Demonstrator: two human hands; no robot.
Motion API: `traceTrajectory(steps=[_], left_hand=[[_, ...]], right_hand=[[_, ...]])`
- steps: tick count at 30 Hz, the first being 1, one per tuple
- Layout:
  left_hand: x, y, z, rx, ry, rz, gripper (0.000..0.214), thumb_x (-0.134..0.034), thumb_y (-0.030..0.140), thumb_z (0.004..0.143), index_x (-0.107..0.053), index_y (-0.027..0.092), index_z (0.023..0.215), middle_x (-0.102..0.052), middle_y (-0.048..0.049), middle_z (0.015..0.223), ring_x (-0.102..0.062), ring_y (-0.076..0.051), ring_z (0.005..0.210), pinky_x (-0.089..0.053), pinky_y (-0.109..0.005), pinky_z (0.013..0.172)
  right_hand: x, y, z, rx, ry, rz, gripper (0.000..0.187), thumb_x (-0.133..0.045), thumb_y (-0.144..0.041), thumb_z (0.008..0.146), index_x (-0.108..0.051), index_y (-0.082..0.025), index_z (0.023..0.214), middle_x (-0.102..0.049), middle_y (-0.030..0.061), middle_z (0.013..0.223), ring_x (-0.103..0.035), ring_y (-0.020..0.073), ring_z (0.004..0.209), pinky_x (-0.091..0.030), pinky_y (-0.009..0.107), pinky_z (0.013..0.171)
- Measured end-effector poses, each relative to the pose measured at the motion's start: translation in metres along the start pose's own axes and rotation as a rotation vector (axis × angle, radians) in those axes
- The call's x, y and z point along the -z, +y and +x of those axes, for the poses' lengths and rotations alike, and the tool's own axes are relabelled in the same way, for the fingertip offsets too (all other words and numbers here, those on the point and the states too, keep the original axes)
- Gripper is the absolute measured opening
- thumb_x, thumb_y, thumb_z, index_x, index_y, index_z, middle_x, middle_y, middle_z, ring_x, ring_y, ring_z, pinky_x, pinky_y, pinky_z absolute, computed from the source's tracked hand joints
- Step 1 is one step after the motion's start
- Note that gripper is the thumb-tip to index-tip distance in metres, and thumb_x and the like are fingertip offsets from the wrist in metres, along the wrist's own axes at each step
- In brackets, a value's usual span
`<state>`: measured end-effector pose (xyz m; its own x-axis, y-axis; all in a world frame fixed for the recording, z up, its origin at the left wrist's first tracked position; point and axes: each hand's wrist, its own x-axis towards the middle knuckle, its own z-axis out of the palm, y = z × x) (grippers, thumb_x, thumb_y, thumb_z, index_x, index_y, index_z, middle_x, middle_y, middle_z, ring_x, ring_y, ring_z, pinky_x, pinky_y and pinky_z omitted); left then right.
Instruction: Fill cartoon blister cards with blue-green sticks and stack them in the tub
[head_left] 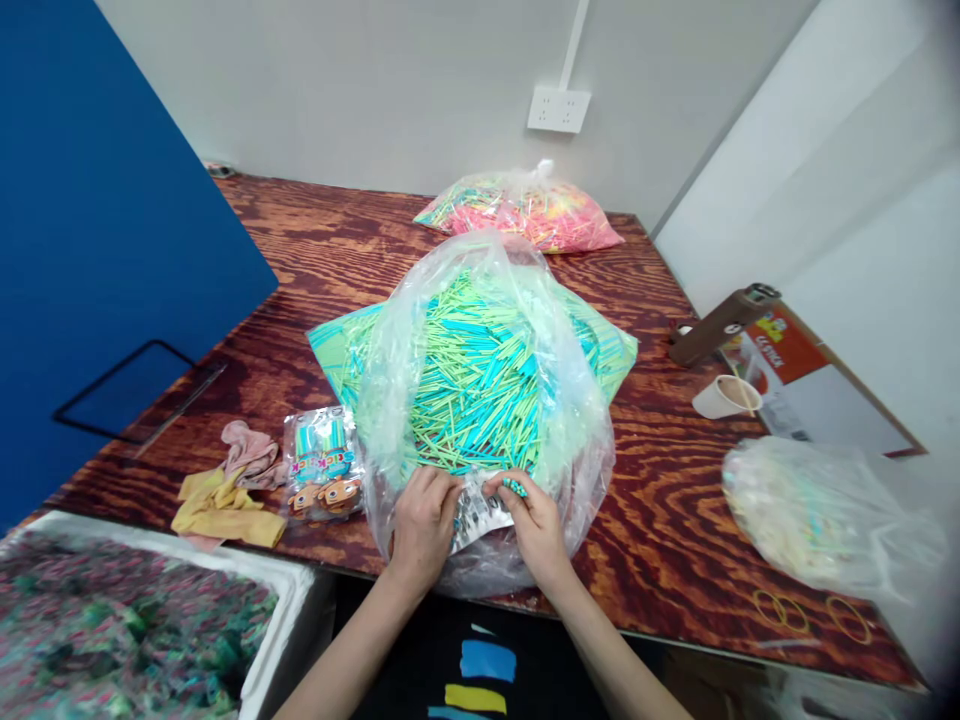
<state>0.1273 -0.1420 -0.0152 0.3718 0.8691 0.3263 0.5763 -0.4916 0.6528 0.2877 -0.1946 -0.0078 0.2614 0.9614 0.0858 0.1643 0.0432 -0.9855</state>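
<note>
A large clear plastic bag [586, 440] lies open before me, full of thin green and blue sticks [480, 370]. At its near edge a small silvery packet [480, 508] is held between my hands. My left hand [421, 522] is closed on the packet's left side. My right hand [536, 520] grips a small bundle of sticks [515, 487], ends showing, while its fingertips touch the packet's right side. Whether the packet's mouth is open is hard to see. Left of the bag lies a filled packet [324, 462] of blue and green sticks with cartoon print.
A tied bag of pink and green sticks [525, 208] lies behind. Yellow and pink gloves [232, 500] lie left, above a white foam box [292, 590]. To the right are a brown flask [720, 325], a paper cup [726, 397], another plastic bag [795, 510] and rubber bands [847, 620].
</note>
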Motion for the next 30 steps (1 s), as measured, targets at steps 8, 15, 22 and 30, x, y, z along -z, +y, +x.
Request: traceTrajectory(steps=[8, 15, 22, 30], left_hand=[[0.008, -0.005, 0.004, 0.013, -0.128, -0.003, 0.028, -0.037, 0.022, 0.099, -0.065, 0.021, 0.098, -0.062, -0.0066, 0.090, -0.058, -0.022, 0.089, -0.046, -0.035, 0.077], [0.011, -0.010, 0.005, 0.087, 0.012, -0.076, 0.016, -0.052, 0.023, 0.093, -0.066, 0.020, 0.087, -0.068, -0.0038, 0.083, -0.064, -0.019, 0.081, -0.048, -0.032, 0.074], [0.020, -0.006, 0.011, 0.239, 0.077, -0.288, 0.016, -0.056, 0.029, 0.091, -0.068, 0.019, 0.088, -0.070, -0.0033, 0.087, -0.065, -0.019, 0.085, -0.048, -0.030, 0.077], [0.029, 0.005, 0.011, 0.260, 0.063, -0.369, 0.011, -0.059, 0.027, 0.089, -0.066, 0.019, 0.085, -0.066, -0.0010, 0.082, -0.062, -0.016, 0.079, -0.046, -0.026, 0.075]], right_hand=[[0.001, 0.001, -0.001, -0.033, 0.012, 0.026, 0.017, -0.052, -0.031, 0.093, -0.065, -0.022, 0.086, -0.068, 0.0024, 0.083, -0.063, 0.0201, 0.083, -0.047, 0.031, 0.079], [0.002, 0.004, -0.001, -0.049, 0.014, 0.036, 0.016, -0.053, -0.031, 0.093, -0.065, -0.022, 0.087, -0.068, 0.0024, 0.084, -0.064, 0.0203, 0.084, -0.046, 0.031, 0.080], [0.001, 0.007, -0.001, -0.064, 0.017, 0.045, 0.017, -0.053, -0.031, 0.093, -0.066, -0.021, 0.089, -0.069, 0.0027, 0.084, -0.064, 0.0198, 0.085, -0.047, 0.030, 0.080], [0.000, 0.006, -0.002, -0.061, 0.031, 0.060, 0.016, -0.053, -0.030, 0.093, -0.066, -0.021, 0.089, -0.069, 0.0022, 0.083, -0.063, 0.0190, 0.083, -0.047, 0.028, 0.079]])
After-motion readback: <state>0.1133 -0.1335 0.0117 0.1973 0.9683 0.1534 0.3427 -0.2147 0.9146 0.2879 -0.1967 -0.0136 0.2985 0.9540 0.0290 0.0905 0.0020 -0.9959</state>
